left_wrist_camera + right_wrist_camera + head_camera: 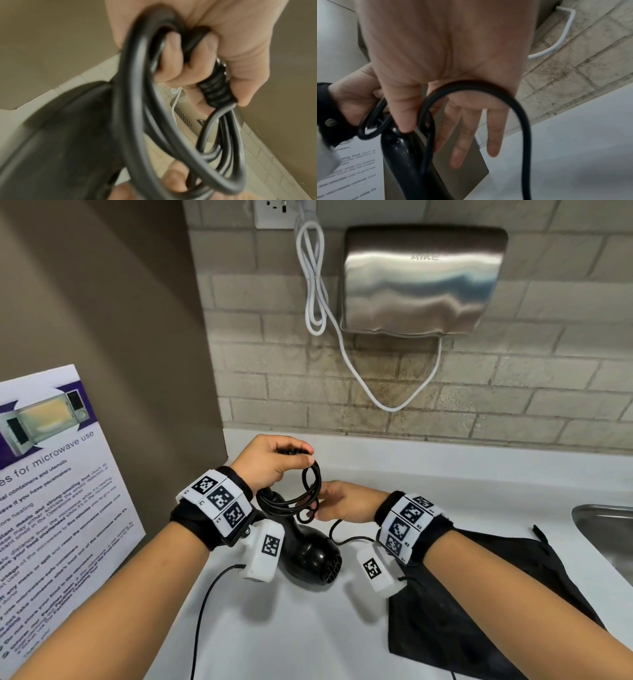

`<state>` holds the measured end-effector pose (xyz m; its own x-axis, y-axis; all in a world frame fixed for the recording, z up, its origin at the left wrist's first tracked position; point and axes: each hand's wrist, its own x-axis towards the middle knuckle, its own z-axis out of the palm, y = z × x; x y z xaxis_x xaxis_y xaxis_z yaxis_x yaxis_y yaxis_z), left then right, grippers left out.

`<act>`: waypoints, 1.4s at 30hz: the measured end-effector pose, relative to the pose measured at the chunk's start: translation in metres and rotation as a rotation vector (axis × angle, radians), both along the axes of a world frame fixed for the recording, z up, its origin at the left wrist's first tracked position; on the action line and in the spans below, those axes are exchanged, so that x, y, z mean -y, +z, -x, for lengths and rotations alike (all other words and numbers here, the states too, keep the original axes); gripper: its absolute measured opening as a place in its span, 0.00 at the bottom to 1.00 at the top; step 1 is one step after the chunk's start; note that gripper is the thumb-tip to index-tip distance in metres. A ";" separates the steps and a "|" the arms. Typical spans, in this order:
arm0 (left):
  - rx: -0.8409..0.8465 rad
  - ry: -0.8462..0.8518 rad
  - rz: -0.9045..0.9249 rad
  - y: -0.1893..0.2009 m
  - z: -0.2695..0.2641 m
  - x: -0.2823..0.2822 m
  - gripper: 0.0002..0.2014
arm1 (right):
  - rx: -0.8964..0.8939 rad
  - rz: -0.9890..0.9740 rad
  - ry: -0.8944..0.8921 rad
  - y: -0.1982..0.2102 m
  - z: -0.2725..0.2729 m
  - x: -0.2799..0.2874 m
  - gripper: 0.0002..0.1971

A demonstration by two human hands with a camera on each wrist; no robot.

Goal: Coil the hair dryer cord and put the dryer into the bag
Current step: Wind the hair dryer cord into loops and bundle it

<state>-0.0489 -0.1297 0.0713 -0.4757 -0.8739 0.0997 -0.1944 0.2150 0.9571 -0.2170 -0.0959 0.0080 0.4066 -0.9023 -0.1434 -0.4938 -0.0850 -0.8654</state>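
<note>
Black and glossy, the hair dryer (pixel 310 553) lies on the white counter (pixel 445 470), its grilled end toward the camera and its handle pointing up toward the hands. Its black cord (pixel 310 491) is gathered into several loops just above the dryer's handle. The left hand (pixel 270 462) grips the top of these loops, fingers curled tight round the strands and the ribbed strain relief, as the left wrist view shows. The right hand (pixel 346 501) is just right of the loops, fingers straight and a little apart; the right wrist view shows one strand lying across its palm, nothing closed on it. A loose length of cord trails from the loops along the counter, right of the dryer. The black bag (pixel 479 594) lies flat on the counter right of the dryer, partly under the right forearm. Far right of the dryer is the corner of a steel sink (pixel 606 525). Left of the dryer a microwave notice (pixel 58 491) leans on the wall. Above it, on the brick tiles, hangs a steel hand dryer (pixel 421 282) with a white cable (pixel 315 285).
</note>
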 end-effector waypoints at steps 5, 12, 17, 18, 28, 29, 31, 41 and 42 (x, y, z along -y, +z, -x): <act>0.045 0.000 -0.002 0.001 -0.004 -0.001 0.08 | -0.093 0.173 -0.233 0.011 0.018 0.005 0.14; 0.111 0.002 0.005 0.002 -0.005 0.003 0.06 | -0.105 0.383 -0.464 0.045 0.027 0.002 0.19; 0.196 -0.090 0.041 0.007 0.000 0.003 0.07 | -0.028 0.497 -0.662 0.062 0.025 -0.003 0.18; 0.217 -0.107 0.046 0.008 0.001 0.003 0.07 | -0.007 0.512 -0.670 0.064 0.023 -0.004 0.18; 0.496 -0.146 0.254 0.010 0.015 -0.001 0.04 | 0.081 0.651 -0.759 0.066 0.002 0.000 0.20; 0.509 -0.118 0.264 0.010 0.015 0.000 0.04 | 0.093 0.661 -0.763 0.066 0.000 -0.001 0.20; 0.498 -0.070 0.262 0.010 0.016 0.001 0.06 | 0.115 0.684 -0.764 0.067 -0.003 -0.003 0.21; 0.565 -0.240 0.089 0.022 0.022 -0.005 0.11 | 0.211 0.740 -0.817 0.072 -0.010 0.002 0.21; 0.575 -0.259 0.076 0.024 0.022 -0.006 0.10 | 0.215 0.750 -0.822 0.072 -0.011 0.003 0.21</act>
